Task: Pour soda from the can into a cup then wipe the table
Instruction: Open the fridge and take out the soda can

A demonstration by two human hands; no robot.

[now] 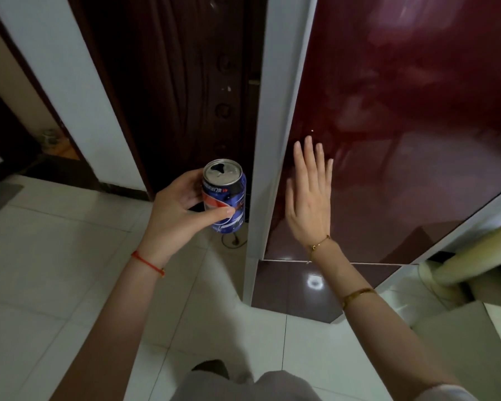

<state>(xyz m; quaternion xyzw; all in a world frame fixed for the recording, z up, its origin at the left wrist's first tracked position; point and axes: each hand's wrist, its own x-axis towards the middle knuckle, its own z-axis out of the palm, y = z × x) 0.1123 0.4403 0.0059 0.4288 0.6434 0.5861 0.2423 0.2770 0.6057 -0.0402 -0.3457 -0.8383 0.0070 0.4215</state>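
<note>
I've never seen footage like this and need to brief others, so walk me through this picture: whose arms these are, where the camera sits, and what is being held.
There is no machine here. One wide-angle camera sits on a person's head, looking forward and down, so the two arms are that person's own. The left hand grips a blue soda can, upright, its top already open. The right hand is flat, fingers straight, against a glossy dark red door, probably a fridge. Below is a pale tiled floor. No cup or table shows, so pouring has not begun.
</note>
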